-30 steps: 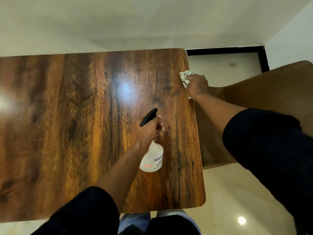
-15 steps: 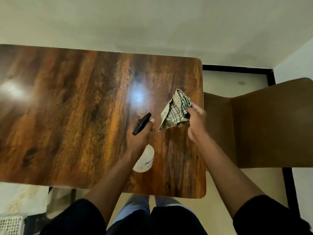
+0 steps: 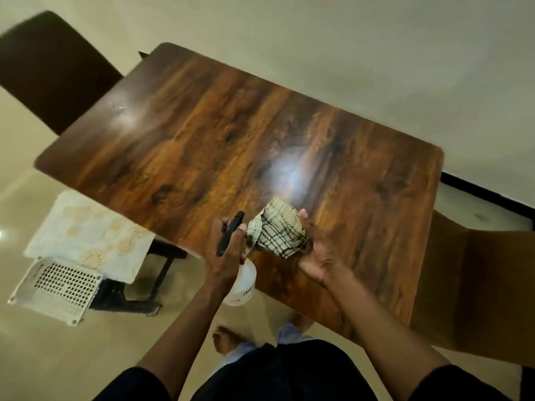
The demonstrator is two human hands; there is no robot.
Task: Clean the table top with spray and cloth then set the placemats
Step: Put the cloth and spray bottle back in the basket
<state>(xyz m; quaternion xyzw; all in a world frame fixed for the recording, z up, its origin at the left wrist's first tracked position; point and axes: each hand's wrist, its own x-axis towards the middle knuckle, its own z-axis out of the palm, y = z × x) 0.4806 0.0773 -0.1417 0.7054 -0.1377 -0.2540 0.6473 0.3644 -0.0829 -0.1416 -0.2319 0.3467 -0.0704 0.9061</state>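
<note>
A glossy wood-grain table top [image 3: 202,134] fills the middle of the view, tilted in the frame. My left hand [image 3: 224,253] grips the black trigger head of a white spray bottle [image 3: 243,285] above the table's near edge. My right hand [image 3: 315,250] holds a bunched checked cloth [image 3: 275,230] just above the table, right beside the spray head. A pale patterned placemat [image 3: 89,235] lies on a low stand to the left, below the table.
A brown chair [image 3: 477,287] stands at the table's right end, and a dark chair [image 3: 55,70] at the far left corner. A white perforated basket [image 3: 55,287] sits on the floor at the left. My bare feet [image 3: 228,340] are on the pale tiles.
My view has swung left and tilted, showing the whole table, placemat and basket. My right hand has brought the cloth from the table's right edge to beside the spray bottle.
</note>
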